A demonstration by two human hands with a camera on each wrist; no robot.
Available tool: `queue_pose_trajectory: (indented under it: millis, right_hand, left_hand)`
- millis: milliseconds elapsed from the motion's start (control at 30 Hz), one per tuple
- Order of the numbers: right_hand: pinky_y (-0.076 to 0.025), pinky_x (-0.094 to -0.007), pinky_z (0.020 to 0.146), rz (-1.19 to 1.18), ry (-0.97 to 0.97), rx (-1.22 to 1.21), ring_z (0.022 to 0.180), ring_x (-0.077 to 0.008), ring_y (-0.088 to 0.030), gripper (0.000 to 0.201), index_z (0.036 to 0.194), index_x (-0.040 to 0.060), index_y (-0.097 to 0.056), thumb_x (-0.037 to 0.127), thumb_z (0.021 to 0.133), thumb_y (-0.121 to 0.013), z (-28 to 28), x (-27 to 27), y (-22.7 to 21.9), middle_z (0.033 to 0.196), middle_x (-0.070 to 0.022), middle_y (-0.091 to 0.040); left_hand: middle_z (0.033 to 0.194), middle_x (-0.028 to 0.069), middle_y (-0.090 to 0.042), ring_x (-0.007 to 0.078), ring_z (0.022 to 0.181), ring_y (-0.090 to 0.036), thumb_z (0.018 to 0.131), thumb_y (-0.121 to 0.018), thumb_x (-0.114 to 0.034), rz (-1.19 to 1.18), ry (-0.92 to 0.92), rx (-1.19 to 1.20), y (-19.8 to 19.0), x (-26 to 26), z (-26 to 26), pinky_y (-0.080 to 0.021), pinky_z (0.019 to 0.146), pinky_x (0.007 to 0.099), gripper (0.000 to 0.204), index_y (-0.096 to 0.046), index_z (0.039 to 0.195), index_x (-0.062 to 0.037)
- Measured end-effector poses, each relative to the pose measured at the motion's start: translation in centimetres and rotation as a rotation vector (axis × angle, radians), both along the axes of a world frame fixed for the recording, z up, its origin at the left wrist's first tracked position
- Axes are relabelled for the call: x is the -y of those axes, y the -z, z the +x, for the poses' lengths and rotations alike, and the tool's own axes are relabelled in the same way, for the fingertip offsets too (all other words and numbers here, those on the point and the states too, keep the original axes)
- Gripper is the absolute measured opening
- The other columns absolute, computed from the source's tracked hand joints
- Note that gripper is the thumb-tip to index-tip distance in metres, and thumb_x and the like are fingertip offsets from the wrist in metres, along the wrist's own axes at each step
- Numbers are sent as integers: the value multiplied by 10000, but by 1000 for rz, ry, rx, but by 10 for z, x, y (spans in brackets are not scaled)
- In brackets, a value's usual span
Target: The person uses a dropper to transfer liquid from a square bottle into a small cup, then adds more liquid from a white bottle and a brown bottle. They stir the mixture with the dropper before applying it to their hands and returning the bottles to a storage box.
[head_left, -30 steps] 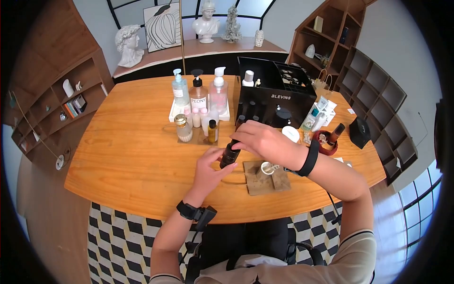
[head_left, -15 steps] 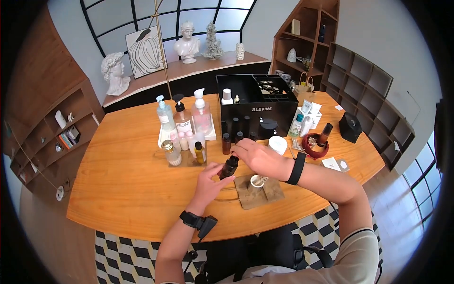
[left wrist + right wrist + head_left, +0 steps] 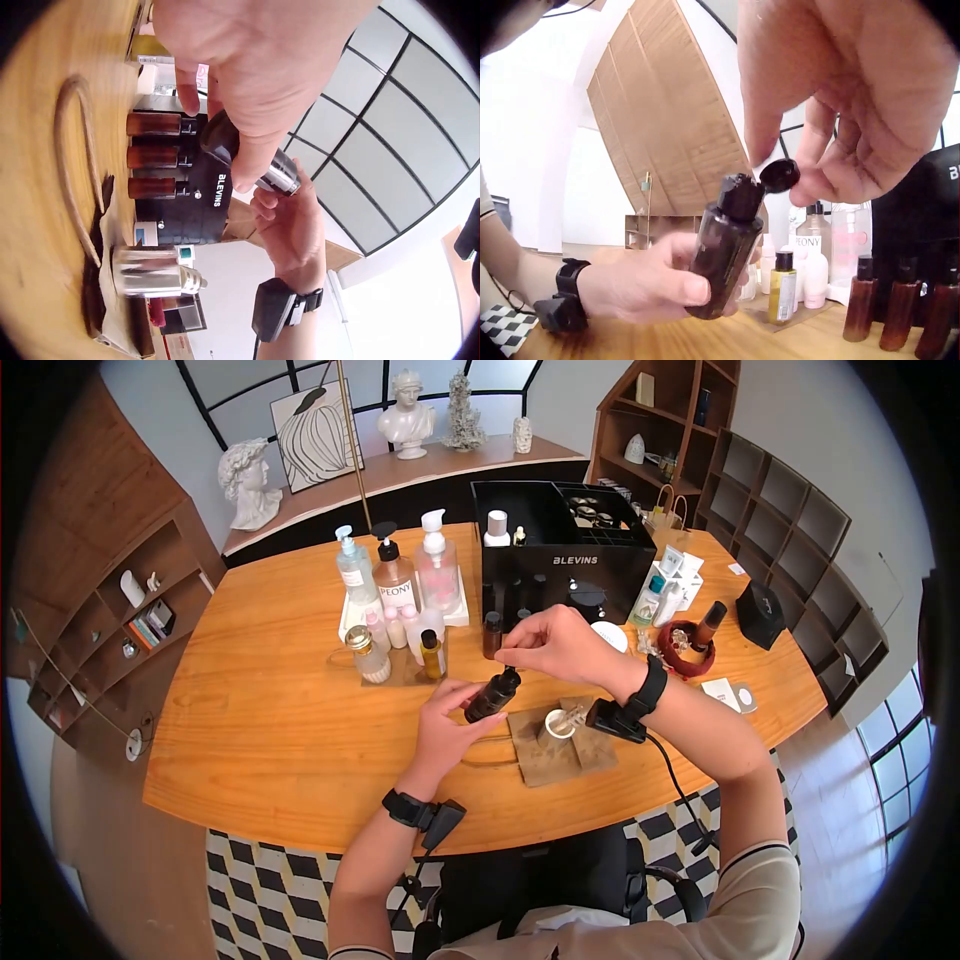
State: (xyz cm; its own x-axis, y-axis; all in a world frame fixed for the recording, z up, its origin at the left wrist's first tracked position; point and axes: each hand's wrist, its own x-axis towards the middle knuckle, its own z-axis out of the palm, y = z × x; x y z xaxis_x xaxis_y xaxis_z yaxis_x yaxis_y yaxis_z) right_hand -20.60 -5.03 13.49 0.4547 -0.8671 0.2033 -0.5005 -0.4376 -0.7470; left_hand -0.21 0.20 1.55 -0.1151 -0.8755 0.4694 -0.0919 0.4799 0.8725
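My left hand [image 3: 445,728] holds a small dark flip-top bottle [image 3: 489,700], tilted, above the table. In the right wrist view the left thumb lies along the bottle's side. The flip-top lid [image 3: 780,175] stands raised and hinged to the bottle's neck. Thumb and fingers of my right hand [image 3: 562,646] pinch at this lid from above. Behind the bottle, brown bottles [image 3: 861,307] with black tops stand before the black organizer box [image 3: 577,585]. A yellow bottle [image 3: 782,289] stands upright near them.
Pump bottles [image 3: 398,582] stand on a white tray at the back. In front of me a white cup [image 3: 559,727] with sticks sits on a flat brown paper bag [image 3: 545,765]. To the right are a red bowl [image 3: 688,659], a white jar lid [image 3: 609,636] and a black case [image 3: 762,614].
The bottle tilts further to the right. My right hand has turned over at its top, and the lid now shows raised. The head view has shifted.
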Motion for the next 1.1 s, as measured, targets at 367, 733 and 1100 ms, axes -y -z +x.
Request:
queue_pose_trajectory:
  millis: [367, 733, 1100]
  right_hand:
    - [-505, -237, 559, 335, -27, 294, 586, -110, -646, 410, 1064, -132, -663, 99, 761, -815, -9, 11, -7, 739, -125, -714]
    - [-529, -248, 665, 80, -118, 145, 744, -108, -665, 522, 1192, -64, -672, 174, 764, -852, -24, -4, 4, 882, -86, -724]
    - [-501, -211, 719, 329, -160, 246, 765, -52, -595, 380, 1082, 46, -621, 104, 793, -862, -113, -35, 76, 937, 27, -640]
  left_hand:
    - [1202, 80, -605, 145, 1087, -623, 850, -774, 12, 212, 246, -345, 5, -2, -1, -528, 903, 274, 648, -477, 1425, -5]
    - [1068, 42, -651, 132, 1023, -616, 844, -756, 48, 229, 267, -179, 15, 1, 1, -493, 894, 285, 657, -467, 1429, -29]
    - [1067, 92, -678, 165, 979, -626, 782, -830, -6, -14, 160, 255, -13, 11, 13, -471, 904, 319, 749, -394, 1386, -79]
